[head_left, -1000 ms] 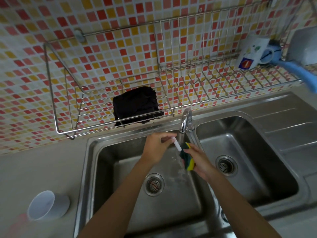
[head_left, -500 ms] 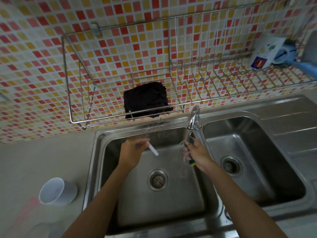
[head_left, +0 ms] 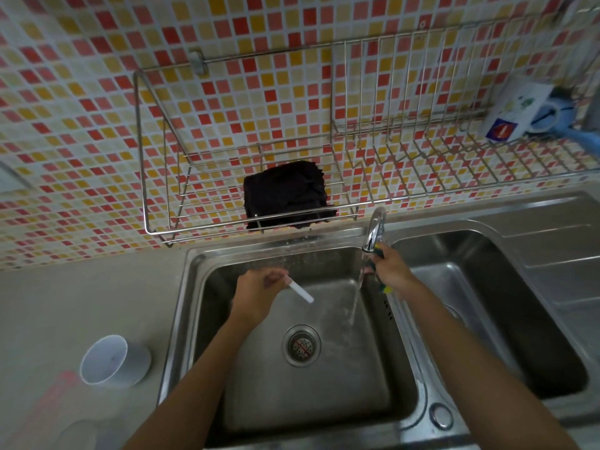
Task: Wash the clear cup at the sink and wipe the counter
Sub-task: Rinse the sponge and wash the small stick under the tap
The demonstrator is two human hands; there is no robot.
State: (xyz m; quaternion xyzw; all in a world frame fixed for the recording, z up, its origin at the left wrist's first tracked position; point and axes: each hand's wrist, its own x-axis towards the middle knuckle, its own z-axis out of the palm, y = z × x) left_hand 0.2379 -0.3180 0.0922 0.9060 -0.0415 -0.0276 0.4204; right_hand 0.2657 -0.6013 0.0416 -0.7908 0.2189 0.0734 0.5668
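My left hand (head_left: 259,290) is over the left sink basin (head_left: 201,319), shut on a short white stick (head_left: 302,292) that points right and down. My right hand (head_left: 391,271) is just under the faucet (head_left: 373,232), shut on a yellow and green sponge (head_left: 386,289). A thin stream of water (head_left: 357,293) runs down beside my right hand into the basin. A pale translucent cup (head_left: 110,362) lies tilted on the grey counter (head_left: 81,297) left of the sink, apart from both hands. A faint clear shape (head_left: 76,431) shows at the bottom left edge.
A black cloth (head_left: 285,193) lies in the wire rack (head_left: 156,190) on the tiled wall above the sink. At the rack's right end stand a white carton (head_left: 509,115) and a blue brush (head_left: 552,115). The right basin (head_left: 519,319) has a drainboard beyond it.
My hands have drawn apart: the left hand took the white stick left, out of the stream, and the right hand lifted the sponge up under the faucet.
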